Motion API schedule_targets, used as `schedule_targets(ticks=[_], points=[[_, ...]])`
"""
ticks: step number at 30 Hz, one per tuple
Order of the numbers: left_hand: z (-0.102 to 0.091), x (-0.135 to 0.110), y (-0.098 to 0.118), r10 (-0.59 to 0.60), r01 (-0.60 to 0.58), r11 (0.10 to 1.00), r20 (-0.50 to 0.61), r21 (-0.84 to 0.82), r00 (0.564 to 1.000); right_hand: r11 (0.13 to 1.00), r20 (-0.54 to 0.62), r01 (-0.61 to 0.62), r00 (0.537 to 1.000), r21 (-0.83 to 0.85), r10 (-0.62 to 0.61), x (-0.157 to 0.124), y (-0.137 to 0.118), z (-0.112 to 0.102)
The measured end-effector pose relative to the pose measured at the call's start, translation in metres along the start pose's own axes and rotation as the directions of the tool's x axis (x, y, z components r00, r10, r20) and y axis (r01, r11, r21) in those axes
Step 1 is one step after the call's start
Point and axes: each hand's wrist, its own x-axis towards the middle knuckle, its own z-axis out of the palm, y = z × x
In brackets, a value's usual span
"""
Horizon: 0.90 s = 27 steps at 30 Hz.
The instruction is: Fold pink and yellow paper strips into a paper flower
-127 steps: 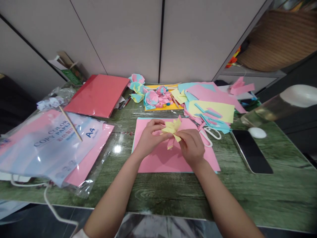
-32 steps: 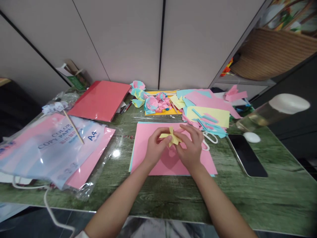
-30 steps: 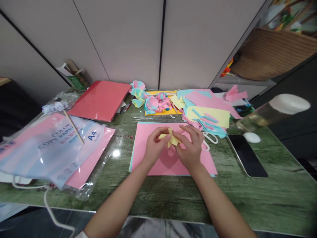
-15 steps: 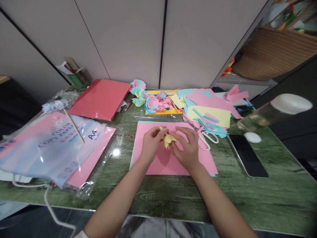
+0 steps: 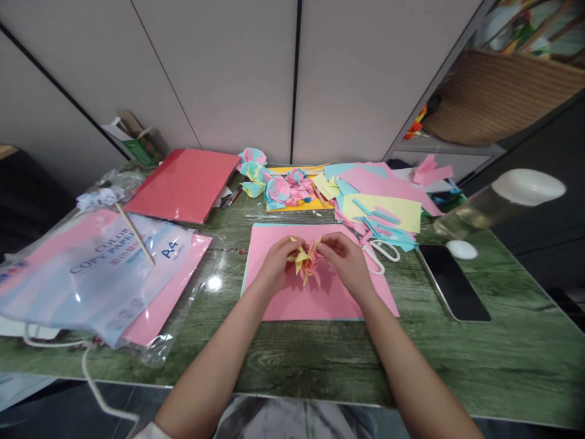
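Note:
Between my two hands is a yellow and pink paper flower (image 5: pixel 303 263) with pointed petals, held over a stack of pink paper (image 5: pixel 283 305). My left hand (image 5: pixel 275 263) is closed on its left side, the fingertips pinching a yellow petal. On the other side my right hand (image 5: pixel 346 261) pinches a petal tip at the upper right. The fingers partly hide the flower's edges. White-handled scissors (image 5: pixel 382 251) lie just beyond my right hand, beside the stack.
Several folded paper flowers (image 5: pixel 278 189) lie at the back, with paper scraps (image 5: pixel 384 210) right of them. A phone (image 5: pixel 453 283) and a tilted-looking bottle (image 5: pixel 489 204) are on the right. Left are a red folder (image 5: pixel 185 183) and a copy paper pack (image 5: pixel 100 268).
The flower has turned and opened out, so pink petals now show among the yellow. My right hand has shifted from its side to an upper petal tip.

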Motion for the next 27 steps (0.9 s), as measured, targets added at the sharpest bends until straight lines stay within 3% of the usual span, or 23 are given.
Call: schedule_targets(ticks=[10, 21, 27], points=[[0.0008, -0.0067, 0.0052, 0.164, -0.167, 0.983, 0.054, 0.072, 0.985, 1.000, -0.025, 0.019, 1.000, 0.012, -0.018, -0.0036, -0.0046, 0.0004], [0.0027, -0.0056, 0.0048, 0.086, -0.070, 0.966, 0.058, -0.248, 0.995, 0.999, -0.092, 0.021, 0.996, 0.041, -0.018, -0.0054, -0.0072, 0.0018], [0.0052, -0.0056, 0.0057, -0.039, 0.030, 0.936, -0.019, -0.352, 0.999, 0.999, -0.119, 0.021, 0.993, 0.029, -0.017, -0.0069, -0.0057, 0.0047]])
